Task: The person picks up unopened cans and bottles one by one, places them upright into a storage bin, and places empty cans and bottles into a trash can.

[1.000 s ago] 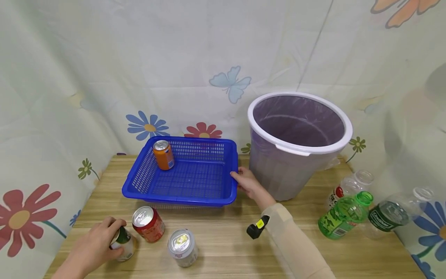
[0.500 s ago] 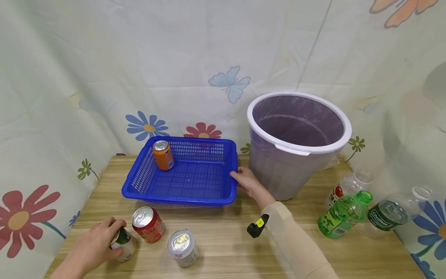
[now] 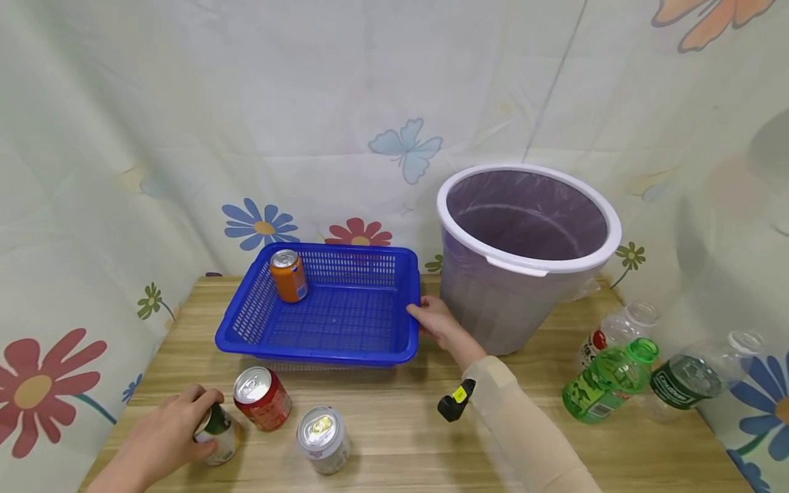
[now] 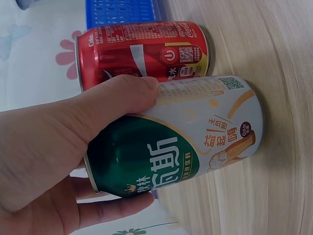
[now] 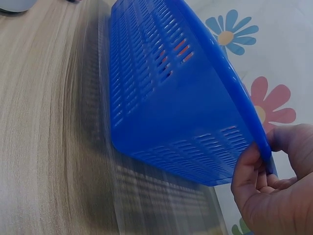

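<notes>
My left hand (image 3: 169, 428) grips a green and white drink can (image 4: 195, 132) from its top end, thumb on one side and fingers on the other; the can stands on the table. Right beside it is a red Coke can (image 3: 264, 399). A silver-white can (image 3: 323, 439) stands a little further right. My right hand (image 3: 436, 320) pinches the right rim of a blue plastic basket (image 3: 335, 318), thumb above and fingers curled beneath, as the right wrist view shows. Inside the basket's left end an orange can (image 3: 289, 276) stands upright.
Right of the basket stands a tall bin (image 3: 502, 301) with a white rim and plastic liner. On the right side are a green bottle (image 3: 610, 380), a clear bottle with a red label mark (image 3: 616, 335) and a green-labelled clear bottle (image 3: 690, 376). A patterned curtain (image 3: 327, 123) backs the wooden table.
</notes>
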The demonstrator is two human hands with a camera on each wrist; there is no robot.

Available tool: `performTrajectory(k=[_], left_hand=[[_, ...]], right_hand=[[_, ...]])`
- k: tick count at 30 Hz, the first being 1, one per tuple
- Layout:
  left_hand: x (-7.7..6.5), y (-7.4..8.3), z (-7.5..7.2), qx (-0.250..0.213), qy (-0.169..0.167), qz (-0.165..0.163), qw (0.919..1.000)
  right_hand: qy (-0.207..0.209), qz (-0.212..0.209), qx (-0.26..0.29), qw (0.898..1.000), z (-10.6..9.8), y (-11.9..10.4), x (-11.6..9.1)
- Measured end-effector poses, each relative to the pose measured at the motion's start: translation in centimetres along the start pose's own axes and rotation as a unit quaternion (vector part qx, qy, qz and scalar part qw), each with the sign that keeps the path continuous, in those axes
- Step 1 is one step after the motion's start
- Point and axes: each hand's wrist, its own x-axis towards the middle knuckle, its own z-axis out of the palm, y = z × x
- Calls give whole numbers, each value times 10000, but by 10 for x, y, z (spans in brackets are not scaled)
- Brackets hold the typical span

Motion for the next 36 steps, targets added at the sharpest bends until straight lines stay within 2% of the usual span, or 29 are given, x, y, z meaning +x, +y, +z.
performTrajectory(k=[12,22,30,36], left_hand=[[0,-1,1,86,361,308,9988],[2,-3,-3,-9,254,506,9984],[2,-5,-10,56,337,606,9976],[3,-9,-15,235,708,779,9942]], right_hand=[[71,73,-158,9998,-2,3,3],[74,171,-271,9995,-1,1,3],[53,74,-284,9996,-1,2,3],[36,44,-312,9995,-1,1,1]])
